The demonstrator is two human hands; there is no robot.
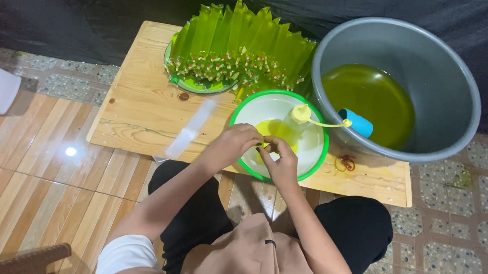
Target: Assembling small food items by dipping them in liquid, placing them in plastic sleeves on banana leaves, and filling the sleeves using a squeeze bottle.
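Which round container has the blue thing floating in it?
The big grey basin on the right. The blue cup floats in its yellow-green liquid; the green-rimmed bowl has none.

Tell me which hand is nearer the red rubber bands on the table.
Right. The right hand sits over the near rim of the green-edged bowl, just left of the rubber bands. The left hand is farther left, beyond the right hand.

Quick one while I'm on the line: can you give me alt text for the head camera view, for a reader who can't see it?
Seen from above, a person's left hand and right hand meet over a green-rimmed white bowl holding a squeeze bottle of yellow liquid. On the low wooden table behind sit a plate of filled green tubes and a grey tub of green liquid.
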